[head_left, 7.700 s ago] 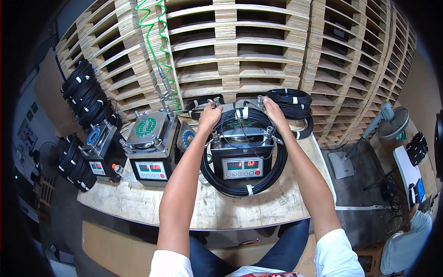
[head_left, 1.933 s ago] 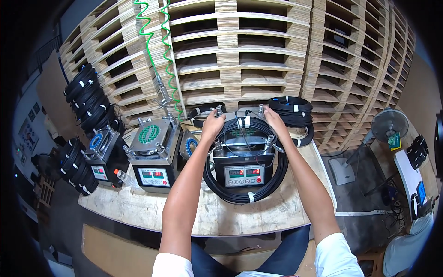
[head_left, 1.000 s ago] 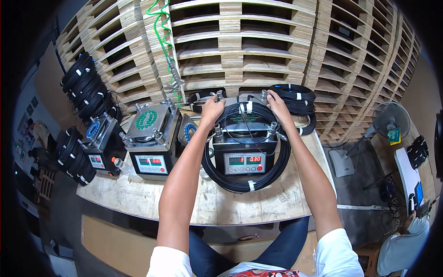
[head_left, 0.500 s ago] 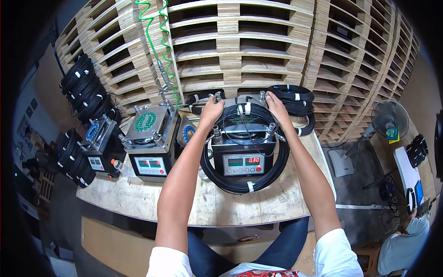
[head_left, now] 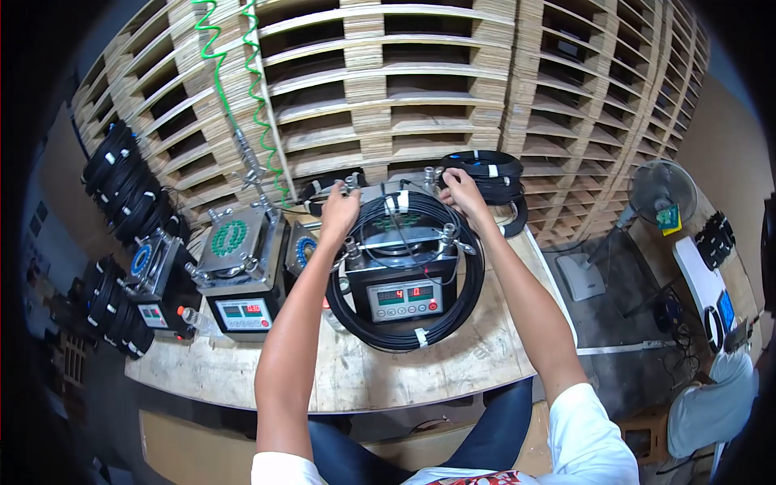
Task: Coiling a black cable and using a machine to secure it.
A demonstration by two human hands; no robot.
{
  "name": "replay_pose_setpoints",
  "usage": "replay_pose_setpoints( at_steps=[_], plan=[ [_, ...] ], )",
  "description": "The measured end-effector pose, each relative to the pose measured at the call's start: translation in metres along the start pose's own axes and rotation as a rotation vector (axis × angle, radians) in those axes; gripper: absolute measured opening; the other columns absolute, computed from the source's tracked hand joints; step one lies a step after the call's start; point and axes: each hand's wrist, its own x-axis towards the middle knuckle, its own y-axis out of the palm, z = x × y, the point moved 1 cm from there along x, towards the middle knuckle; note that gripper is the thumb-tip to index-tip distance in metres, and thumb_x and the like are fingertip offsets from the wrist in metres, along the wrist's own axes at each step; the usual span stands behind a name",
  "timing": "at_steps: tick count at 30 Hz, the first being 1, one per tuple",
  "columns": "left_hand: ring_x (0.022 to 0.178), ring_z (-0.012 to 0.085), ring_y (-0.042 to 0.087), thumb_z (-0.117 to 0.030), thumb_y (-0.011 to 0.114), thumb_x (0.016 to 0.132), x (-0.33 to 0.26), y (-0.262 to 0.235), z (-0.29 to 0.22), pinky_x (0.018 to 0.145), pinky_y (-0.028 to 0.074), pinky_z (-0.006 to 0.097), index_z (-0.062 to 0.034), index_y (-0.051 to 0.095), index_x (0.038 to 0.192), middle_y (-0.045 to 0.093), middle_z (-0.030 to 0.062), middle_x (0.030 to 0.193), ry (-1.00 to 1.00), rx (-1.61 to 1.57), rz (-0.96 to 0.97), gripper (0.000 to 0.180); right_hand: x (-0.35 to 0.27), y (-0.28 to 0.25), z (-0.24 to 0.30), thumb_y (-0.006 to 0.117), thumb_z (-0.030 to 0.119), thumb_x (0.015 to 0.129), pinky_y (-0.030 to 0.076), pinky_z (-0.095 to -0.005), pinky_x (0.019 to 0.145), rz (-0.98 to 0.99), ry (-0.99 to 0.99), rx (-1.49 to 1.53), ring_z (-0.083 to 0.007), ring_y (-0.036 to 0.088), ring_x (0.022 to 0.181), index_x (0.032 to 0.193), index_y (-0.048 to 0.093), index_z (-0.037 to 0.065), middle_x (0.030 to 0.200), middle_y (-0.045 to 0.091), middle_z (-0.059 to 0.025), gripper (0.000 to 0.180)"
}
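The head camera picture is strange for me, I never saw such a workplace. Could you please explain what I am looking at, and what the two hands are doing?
The camera sits on the person's head and looks down, so the two bare forearms enter from the bottom edge. Its wide lens bends straight lines near the rim.

In front is a wooden table. On it stands a grey machine with a small display panel, and a black cable coil lies looped around it. The left hand and the right hand both rest on the far side of that coil, at the machine's top. Whether the fingers grip the cable, I cannot tell.

To the left stand two similar machines. A stack of finished coils sits behind, before wooden pallets. A green spiral hose hangs above.
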Motion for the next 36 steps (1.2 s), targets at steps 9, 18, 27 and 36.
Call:
replay_pose_setpoints(
  at_steps=[9,18,27,36],
  plan=[
    [0.123,0.0408,0.056,-0.036,0.056,0.088,0.004,0.011,0.002,0.105,0.042,0.042,-0.0047,0.047,0.141,0.060,0.0283,0.129,0.029,-0.070,0.029,0.062,0.085,-0.011,-0.020,0.068,0.048,0.090,0.037,-0.0263,0.042,-0.065,-0.006,-0.312,-0.0107,0.050,0.047,0.069,0.061,0.004,0.058,0.055,-0.0016,0.049],
    [0.125,0.0382,0.055,-0.031,0.057,0.087,0.004,0.005,0.003,0.106,0.040,0.040,-0.0046,0.047,0.141,0.057,0.0268,0.133,0.013,-0.096,0.049,0.061,0.087,-0.012,-0.051,0.064,0.026,0.097,0.036,-0.0209,0.054,0.328,-0.008,0.559,-0.0078,0.048,0.063,0.095,0.065,0.004,0.077,0.057,0.0019,0.022],
    [0.128,0.0327,0.053,-0.028,0.056,0.090,0.001,0.005,0.002,0.107,0.037,0.037,-0.0034,0.045,0.142,0.055,0.0226,0.137,0.016,-0.166,0.090,0.058,0.091,-0.022,-0.026,0.067,0.045,0.092,0.039,-0.0238,0.051,0.024,-0.071,-0.128,-0.0088,0.047,0.057,0.095,0.070,0.003,0.076,0.056,0.0005,0.042],
    [0.131,0.0366,0.050,-0.028,0.058,0.088,-0.005,0.003,-0.004,0.109,0.037,0.038,-0.0054,0.045,0.143,0.054,0.0239,0.139,0.004,-0.145,0.067,0.060,0.089,-0.026,-0.007,0.071,0.028,0.085,0.054,-0.0401,0.088,-0.047,-0.215,-0.312,-0.0301,0.067,0.096,0.128,0.051,-0.002,0.109,0.066,-0.0212,0.056]
  ],
)
